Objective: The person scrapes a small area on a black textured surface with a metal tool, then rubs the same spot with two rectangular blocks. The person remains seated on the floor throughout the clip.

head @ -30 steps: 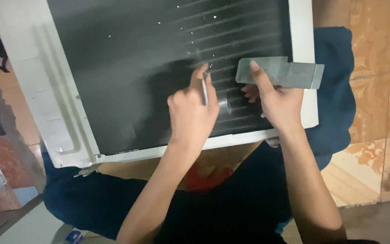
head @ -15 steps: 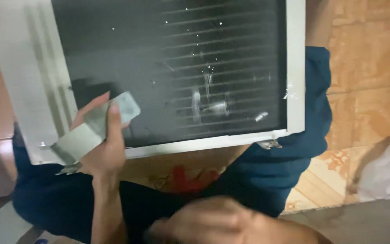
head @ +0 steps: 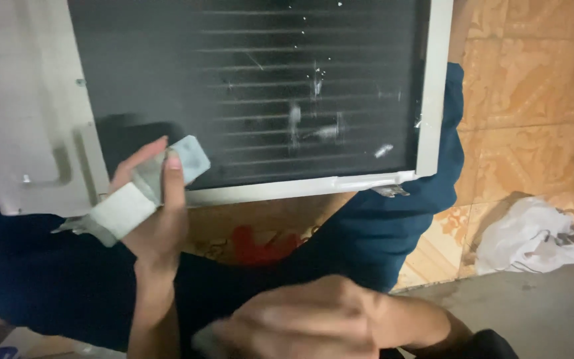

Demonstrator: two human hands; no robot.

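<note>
A white-framed panel point(head: 433, 100) with a dark finned grille point(head: 247, 86) leans across my lap; several fins near its middle are bent and shiny. My left hand point(head: 157, 213) is at the panel's lower left corner, thumb up, gripping a flat grey strip point(head: 137, 196) that has a white end. My right hand point(head: 313, 322) is low in front of me, blurred, with its fingers curled. I cannot make out whether anything is inside it. It touches neither the panel nor the strip.
Dark blue trousers point(head: 393, 233) lie under the panel. A crumpled white plastic bag point(head: 526, 236) sits on the orange patterned floor tiles point(head: 519, 100) to the right. Something red point(head: 260, 242) shows beneath the panel's lower edge. A grey floor strip point(head: 539, 312) runs lower right.
The grey strip went from my right hand at the panel's right side to my left hand at the lower left corner. My right hand dropped away from the grille to the bottom of view.
</note>
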